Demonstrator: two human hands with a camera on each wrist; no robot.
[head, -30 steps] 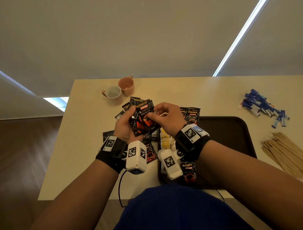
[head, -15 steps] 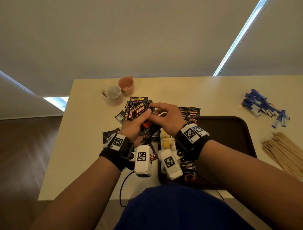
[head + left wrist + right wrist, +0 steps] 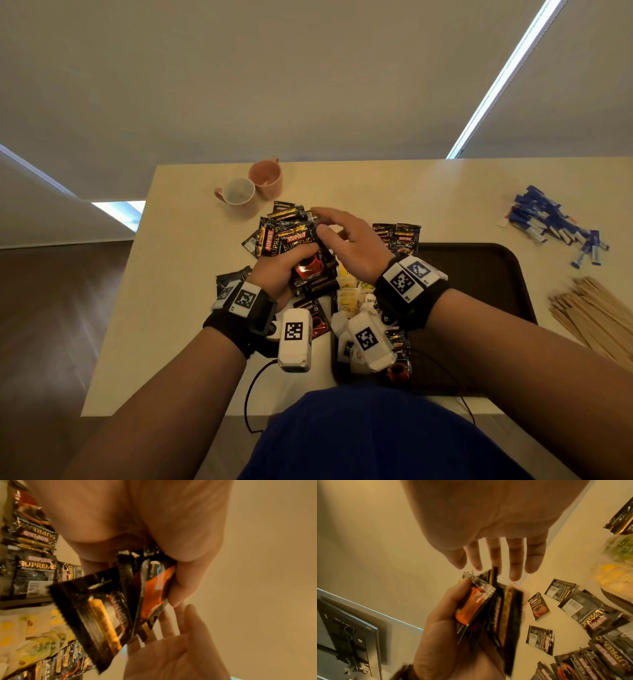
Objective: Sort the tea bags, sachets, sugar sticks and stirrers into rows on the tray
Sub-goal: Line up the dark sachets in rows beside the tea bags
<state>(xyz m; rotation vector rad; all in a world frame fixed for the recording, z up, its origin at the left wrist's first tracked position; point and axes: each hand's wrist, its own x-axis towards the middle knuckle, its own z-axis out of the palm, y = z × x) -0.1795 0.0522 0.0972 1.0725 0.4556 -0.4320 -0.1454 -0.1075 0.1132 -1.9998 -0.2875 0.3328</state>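
My left hand (image 3: pixel 287 263) grips a fanned stack of black Kopiko coffee sachets (image 3: pixel 308 267) above the table, left of the dark tray (image 3: pixel 479 270). The left wrist view shows the stack (image 3: pixel 106 615) edge-on between thumb and fingers. My right hand (image 3: pixel 342 229) hovers just beyond the stack, fingers (image 3: pixel 505 558) straight and spread, holding nothing. More sachets (image 3: pixel 287 212) lie loose on the table. A pair of sachets (image 3: pixel 397 236) sits at the tray's far left corner. Yellow tea bags (image 3: pixel 349 294) lie along the tray's left edge, partly hidden by my right wrist.
Blue sugar sticks (image 3: pixel 551 222) lie in a heap at the far right of the table. Wooden stirrers (image 3: pixel 596 308) are piled right of the tray. Two pink cups (image 3: pixel 236 192) stand at the far left behind the sachets.
My right hand has let go of the sachet stack and opened, its fingers now stretched out beyond it. My left hand keeps the stack and has shifted a little right.
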